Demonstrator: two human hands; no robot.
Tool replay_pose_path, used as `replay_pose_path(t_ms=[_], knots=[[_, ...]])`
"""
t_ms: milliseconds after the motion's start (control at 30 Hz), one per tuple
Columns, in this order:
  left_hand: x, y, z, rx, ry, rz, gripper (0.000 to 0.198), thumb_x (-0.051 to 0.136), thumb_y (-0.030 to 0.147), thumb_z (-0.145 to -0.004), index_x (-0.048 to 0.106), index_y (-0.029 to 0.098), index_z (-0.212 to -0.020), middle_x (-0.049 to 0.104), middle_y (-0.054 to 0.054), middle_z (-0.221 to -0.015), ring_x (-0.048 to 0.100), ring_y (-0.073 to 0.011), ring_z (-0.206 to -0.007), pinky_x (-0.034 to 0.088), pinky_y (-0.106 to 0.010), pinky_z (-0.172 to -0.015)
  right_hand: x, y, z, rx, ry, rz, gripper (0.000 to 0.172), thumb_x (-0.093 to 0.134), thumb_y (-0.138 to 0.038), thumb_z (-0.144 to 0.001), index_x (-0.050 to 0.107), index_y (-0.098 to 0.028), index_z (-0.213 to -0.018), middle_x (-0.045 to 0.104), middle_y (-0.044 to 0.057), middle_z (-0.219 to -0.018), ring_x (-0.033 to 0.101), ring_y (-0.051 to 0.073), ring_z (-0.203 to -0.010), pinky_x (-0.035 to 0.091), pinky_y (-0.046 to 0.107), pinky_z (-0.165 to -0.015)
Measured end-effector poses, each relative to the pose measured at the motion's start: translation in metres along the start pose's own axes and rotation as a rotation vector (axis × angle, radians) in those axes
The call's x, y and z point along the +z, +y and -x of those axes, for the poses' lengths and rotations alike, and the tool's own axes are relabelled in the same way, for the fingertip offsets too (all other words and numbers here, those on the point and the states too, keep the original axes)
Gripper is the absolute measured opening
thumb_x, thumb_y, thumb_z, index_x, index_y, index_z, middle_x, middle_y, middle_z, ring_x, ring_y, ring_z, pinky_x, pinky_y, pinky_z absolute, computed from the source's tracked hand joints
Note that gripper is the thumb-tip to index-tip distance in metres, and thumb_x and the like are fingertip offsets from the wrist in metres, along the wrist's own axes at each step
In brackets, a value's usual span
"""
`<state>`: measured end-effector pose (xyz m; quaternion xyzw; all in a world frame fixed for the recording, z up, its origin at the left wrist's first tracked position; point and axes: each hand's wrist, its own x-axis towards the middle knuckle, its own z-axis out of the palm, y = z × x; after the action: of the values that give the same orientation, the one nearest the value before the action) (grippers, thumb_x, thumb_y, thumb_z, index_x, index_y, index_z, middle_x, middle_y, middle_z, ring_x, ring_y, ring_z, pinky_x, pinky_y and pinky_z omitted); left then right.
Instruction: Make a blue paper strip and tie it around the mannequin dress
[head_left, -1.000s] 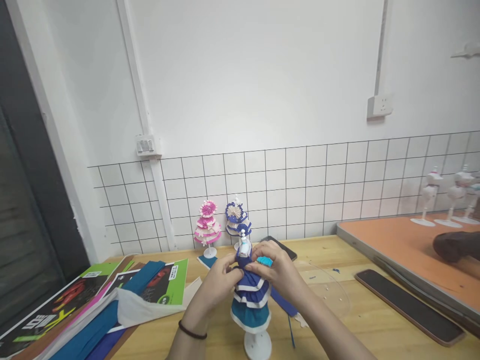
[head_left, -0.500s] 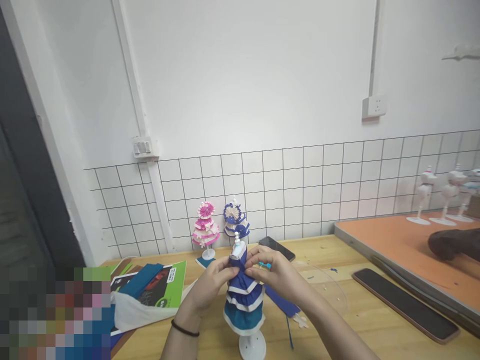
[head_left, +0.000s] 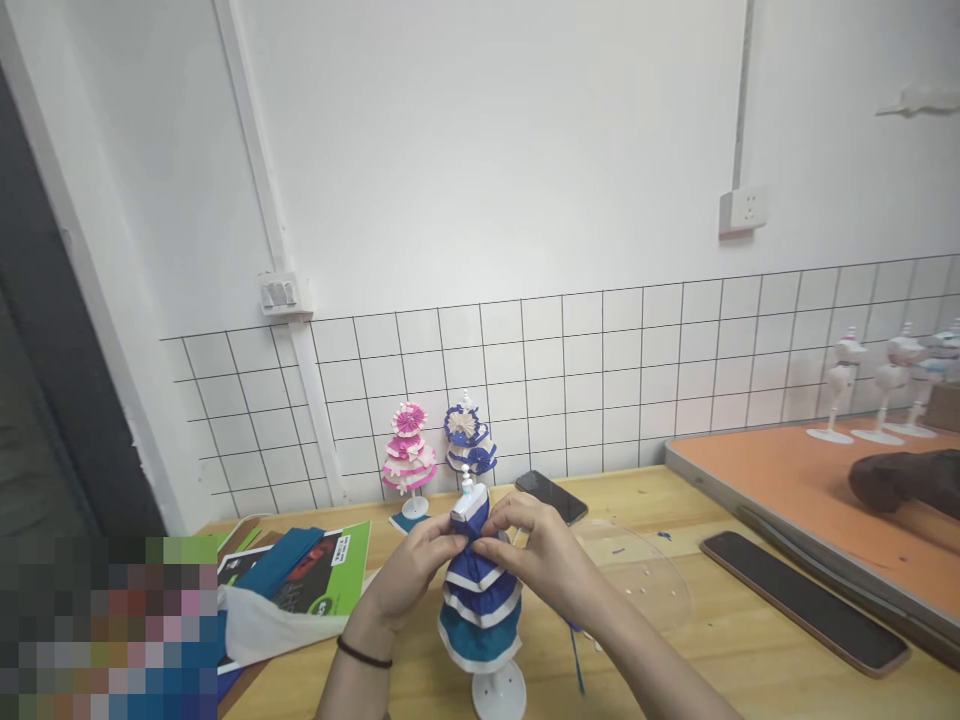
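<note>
In the middle of the head view a small white dress form (head_left: 499, 692) wears a tiered paper doll dress (head_left: 480, 612) in dark blue and teal with white edging. My left hand (head_left: 416, 565), with a black band on its wrist, pinches the left side of the dress's bodice between thumb and fingers. On the opposite side my right hand (head_left: 534, 545) is closed at the waist, thumb and forefinger close together on the blue paper. Whatever lies right between those fingertips is hidden. The form leans slightly left over its round base.
Behind stand a pink-and-white dressed form (head_left: 409, 450) and a blue-and-white one (head_left: 469, 440). Papers (head_left: 289, 575) lie left. A black phone (head_left: 551, 497), a clear round plate (head_left: 652, 575) with small bits and a larger phone (head_left: 802, 602) lie right, beside an orange board (head_left: 780, 475).
The dress form and both hands have shifted slightly left and the form tilts a little more. The blue strip behind my right hand is now mostly covered.
</note>
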<state>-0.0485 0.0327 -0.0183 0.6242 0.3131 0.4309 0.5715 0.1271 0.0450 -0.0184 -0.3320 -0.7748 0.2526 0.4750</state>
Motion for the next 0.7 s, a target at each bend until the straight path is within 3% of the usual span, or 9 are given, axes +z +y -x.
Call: replay_pose_path(t_ms=[167, 400, 600, 700], knots=[[-0.002, -0.003, 0.0, 0.01, -0.019, 0.001, 0.033, 0.052, 0.02, -0.077, 0.062, 0.013, -0.108, 0.066, -0.007, -0.1, 0.055, -0.0251, -0.101, 0.036, -0.038, -0.095, 0.002, 0.001, 0.001, -0.008, 0.037, 0.055, 0.011, 0.065, -0.022, -0.075, 0.063, -0.02, -0.064, 0.064, 0.002, -0.075, 0.058, 0.018, -0.077, 0.042, 0.028, -0.071], [0.001, -0.001, 0.001, 0.014, -0.094, -0.014, 0.034, 0.057, 0.022, -0.078, 0.06, 0.017, -0.111, 0.065, -0.006, -0.105, 0.055, -0.0247, -0.103, 0.038, -0.036, -0.092, -0.003, 0.006, 0.001, 0.035, 0.057, 0.106, 0.02, 0.072, -0.031, -0.068, 0.057, -0.019, -0.061, 0.063, 0.0, -0.071, 0.057, 0.017, -0.072, 0.04, 0.025, -0.063], [0.009, 0.003, 0.001, 0.015, -0.031, -0.071, 0.032, 0.06, 0.029, -0.079, 0.06, 0.019, -0.11, 0.064, -0.004, -0.108, 0.052, -0.025, -0.109, 0.041, -0.033, -0.089, -0.002, 0.006, 0.001, 0.035, 0.068, 0.12, 0.017, 0.071, -0.027, -0.069, 0.059, -0.018, -0.06, 0.063, 0.0, -0.069, 0.057, 0.017, -0.071, 0.039, 0.025, -0.063], [0.007, 0.003, 0.002, 0.009, -0.012, -0.083, 0.033, 0.061, 0.031, -0.078, 0.062, 0.017, -0.108, 0.066, -0.005, -0.104, 0.054, -0.0251, -0.105, 0.043, -0.032, -0.086, -0.004, 0.006, -0.001, 0.063, -0.019, 0.004, 0.014, 0.067, -0.024, -0.072, 0.061, -0.018, -0.061, 0.064, 0.0, -0.068, 0.058, 0.016, -0.069, 0.041, 0.024, -0.064]])
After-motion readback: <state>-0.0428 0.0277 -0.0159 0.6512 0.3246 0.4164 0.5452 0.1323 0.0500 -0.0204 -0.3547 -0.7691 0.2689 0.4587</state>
